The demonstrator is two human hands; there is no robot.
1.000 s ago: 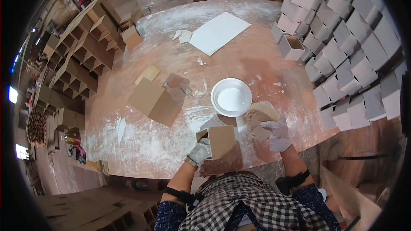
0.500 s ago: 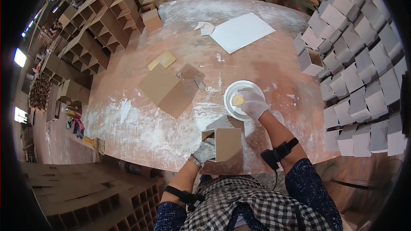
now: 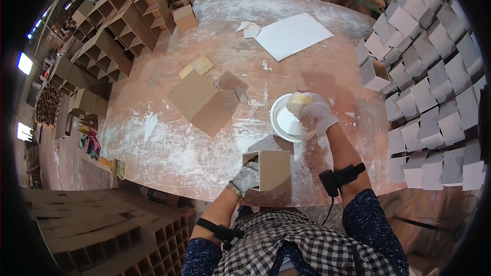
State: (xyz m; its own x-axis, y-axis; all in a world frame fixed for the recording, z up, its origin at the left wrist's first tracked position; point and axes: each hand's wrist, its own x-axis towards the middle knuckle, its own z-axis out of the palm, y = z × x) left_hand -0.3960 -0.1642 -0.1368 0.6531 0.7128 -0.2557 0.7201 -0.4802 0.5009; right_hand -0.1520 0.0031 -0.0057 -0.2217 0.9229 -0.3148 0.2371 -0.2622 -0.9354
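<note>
My left hand [image 3: 243, 178], in a grey knit glove, grips an open-ended brown board box [image 3: 275, 170] at the table's near edge. Its fingers reach inside the box and are partly hidden there. In a pale, thin glove, my right hand [image 3: 319, 114] is closed around a yellowish sponge [image 3: 297, 104]. The sponge is over the far side of a round white bowl [image 3: 276, 121] with white liquid in it; whether it touches the liquid I cannot tell.
Two joined brown boards [image 3: 198, 103] and a yellowish piece [image 3: 196, 66] lie left of the bowl. A white sheet [image 3: 293, 36] is farther back. Grey-white boxes [image 3: 427, 92] are stacked at right, brown ones [image 3: 128, 33] at left. A brush [image 3: 115, 166] rests at the left edge.
My right hand has lifted and moved slightly right, bringing the sponge up from the bowl's inside toward its far rim. My left hand still holds the box in nearly the same place.
</note>
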